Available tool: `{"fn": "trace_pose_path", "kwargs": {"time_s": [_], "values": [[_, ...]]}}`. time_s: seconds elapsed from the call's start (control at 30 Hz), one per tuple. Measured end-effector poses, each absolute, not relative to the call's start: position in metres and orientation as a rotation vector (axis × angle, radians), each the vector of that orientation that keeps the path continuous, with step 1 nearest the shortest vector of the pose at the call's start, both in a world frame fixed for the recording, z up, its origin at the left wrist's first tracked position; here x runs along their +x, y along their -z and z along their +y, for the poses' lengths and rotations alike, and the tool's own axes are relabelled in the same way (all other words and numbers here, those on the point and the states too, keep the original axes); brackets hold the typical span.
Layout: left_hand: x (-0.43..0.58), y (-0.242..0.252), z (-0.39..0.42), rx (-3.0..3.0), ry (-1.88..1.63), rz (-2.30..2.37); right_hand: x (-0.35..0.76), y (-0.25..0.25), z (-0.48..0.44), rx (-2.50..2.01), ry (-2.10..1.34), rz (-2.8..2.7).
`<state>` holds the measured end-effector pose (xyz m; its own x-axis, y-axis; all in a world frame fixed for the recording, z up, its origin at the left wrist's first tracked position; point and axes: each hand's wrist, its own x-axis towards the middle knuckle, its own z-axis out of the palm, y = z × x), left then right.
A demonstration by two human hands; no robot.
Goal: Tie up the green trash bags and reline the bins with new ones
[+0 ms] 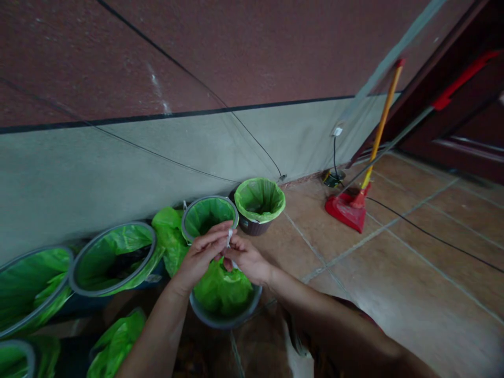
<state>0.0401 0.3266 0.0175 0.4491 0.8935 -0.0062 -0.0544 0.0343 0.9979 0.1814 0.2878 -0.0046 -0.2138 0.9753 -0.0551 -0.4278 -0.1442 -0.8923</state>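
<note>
My left hand [202, 254] and my right hand [246, 260] meet above a grey bin [220, 317] that holds a green plastic bag [222, 291]. Both hands pinch a small white strip [229, 237] between their fingertips, fingers pressed together. The bag bulges up inside the bin, just under my hands. Behind my hands stands another grey-rimmed bin with a green liner [208, 215].
Several more green-lined bins [114, 257] line the grey wall at left. A brown bin with a green liner [260, 202] stands farther back. A red dustpan [348, 207] with a yellow handle leans at right. Black cables [433, 236] cross the brown tiled floor.
</note>
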Motion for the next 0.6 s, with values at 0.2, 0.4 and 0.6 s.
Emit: {"fn": "trace_pose_path", "kwargs": {"time_s": [0.2, 0.4, 0.6], "values": [[0.049, 0.011, 0.326, 1.494, -0.731, 1.021, 0.201, -0.008, 0.297, -0.839, -1.586, -0.811], [0.055, 0.015, 0.322, 1.622, -0.603, 1.021, 0.225, -0.019, 0.304, -0.841, -1.528, -0.676], [0.056, 0.034, 0.324, 1.273, -0.691, 1.421, 0.233, -0.014, 0.309, -1.061, -1.349, -0.644]]}}
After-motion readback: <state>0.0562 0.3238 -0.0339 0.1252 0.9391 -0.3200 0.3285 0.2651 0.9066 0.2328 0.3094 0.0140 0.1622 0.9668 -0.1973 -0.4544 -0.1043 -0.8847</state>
